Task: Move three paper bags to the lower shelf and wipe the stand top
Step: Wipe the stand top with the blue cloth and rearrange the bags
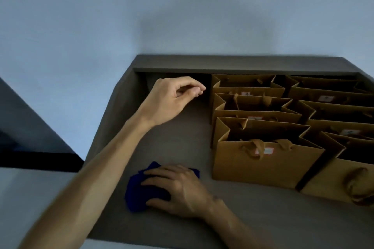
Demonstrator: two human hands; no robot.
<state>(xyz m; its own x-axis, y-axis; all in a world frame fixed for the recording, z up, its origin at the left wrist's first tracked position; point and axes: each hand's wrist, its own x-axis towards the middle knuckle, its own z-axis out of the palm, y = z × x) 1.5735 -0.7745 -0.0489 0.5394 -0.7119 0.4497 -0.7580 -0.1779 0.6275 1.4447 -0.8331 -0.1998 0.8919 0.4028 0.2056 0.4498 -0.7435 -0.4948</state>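
**Wiping the cleared left half of the stand top, with bags standing at the right**

Your right hand (178, 190), at lower centre of the frame, lies with fingers spread and flat on the blue cloth (137, 192), pressing it against the stand top (182, 139). Your left hand (172, 97), at centre left, hovers above the back of the surface with its fingers loosely curled toward the thumb; nothing can be seen between them, and it touches nothing. The paper bags (263, 159) stand upright in two rows filling the right half of the frame, six visible, packed close together, the nearest one just right of your cloth hand. A raised ledge (242, 64) runs along the back of the stand against the wall (182, 6).

Judged from this layout, the wiping stage is under way on the bare left portion. The lower shelf is out of view, so whether three bags already sit there cannot be told. Most of the bare surface appears left to cover.
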